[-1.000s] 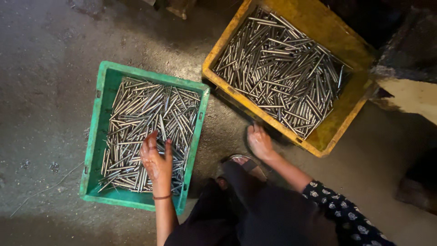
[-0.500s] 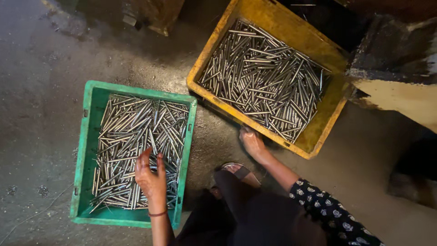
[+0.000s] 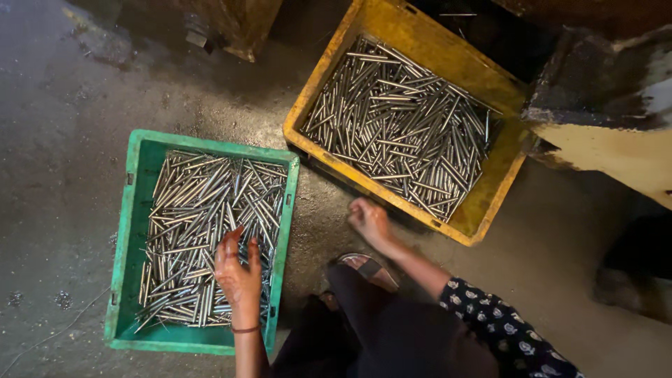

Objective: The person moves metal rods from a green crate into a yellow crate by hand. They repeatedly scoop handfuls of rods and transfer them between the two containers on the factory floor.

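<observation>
**A:** Where is the left hand (image 3: 239, 274)?

**B:** Inside the green rectangular plastic crate (image 3: 133, 231), near its right wall. It lies on top of the thin silver metal rods (image 3: 189, 224) that fill the crate. The fingers (image 3: 225, 246) are spread a little and point away from the person, touching the rods; whether they pinch any single rod I cannot tell.

**A:** And the right hand (image 3: 369, 220)?

**B:** It sits low over the grey, stained concrete floor (image 3: 70, 140), just beside the near edge of the yellow rectangular plastic crate (image 3: 437, 56). Its fingers are curled in, close to a loose fist. I cannot tell if anything is inside them.

**A:** What is in the yellow crate?

**B:** A second heap of shiny metal rods (image 3: 399, 126), lying crisscross in many directions. That crate is turned at an angle and stands apart from the green one, with bare floor between.

**A:** Anything else near the person?

**B:** A sandalled foot (image 3: 367, 269) is on the floor between the two crates, just below the right hand. The right arm wears a dark sleeve with small white flowers (image 3: 504, 325), and a thin band (image 3: 245, 329) circles the left wrist.
</observation>
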